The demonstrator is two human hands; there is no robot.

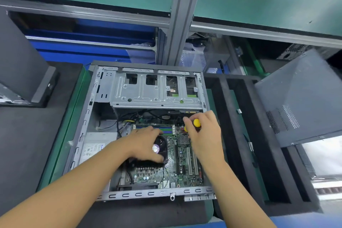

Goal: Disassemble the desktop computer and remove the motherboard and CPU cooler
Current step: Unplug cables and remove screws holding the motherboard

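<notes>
Left hand [146, 144] curls fingers and thumb round the cooler [161, 147], mid-way across the case [148, 194]. Right hand [203, 135], just beside it toward the far right corner, clasps a screwdriver [196, 122] over the motherboard [185, 174].

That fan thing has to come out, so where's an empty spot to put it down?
The dark foam pad left of the computer case is bare, and so is the strip in front of it. Inside is crowded: the left hand holds the CPU cooler, and the right hand grips a screwdriver.
</notes>
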